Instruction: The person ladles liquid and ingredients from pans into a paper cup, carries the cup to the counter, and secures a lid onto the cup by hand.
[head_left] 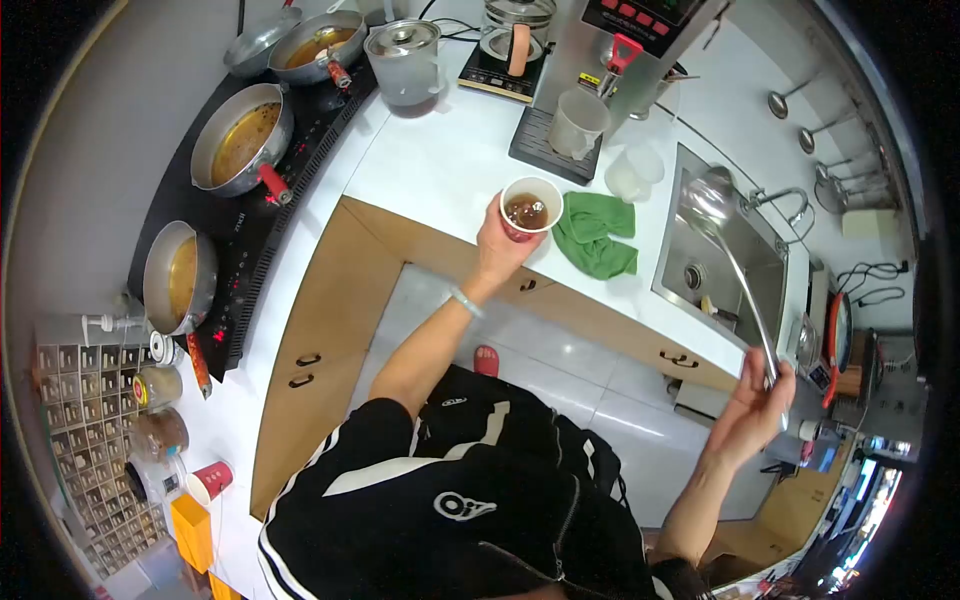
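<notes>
From the head camera, I saw the left hand (500, 243) at the centre of the frame, its fingers curled around a paper cup (530, 186), mouth up, presumably so the brown liquid (526, 211) would not spill. At the right edge, the right hand (755, 408) was closed on the end of a ladle (742, 283), its bowl at the sink (698, 248), perhaps to let drips fall there. A green cloth (600, 235) lay right of the cup, seemingly handy for wiping. Upper left, the pans (203, 140) had red handles (273, 183) angled toward the counter, probably for easy grabbing.
</notes>
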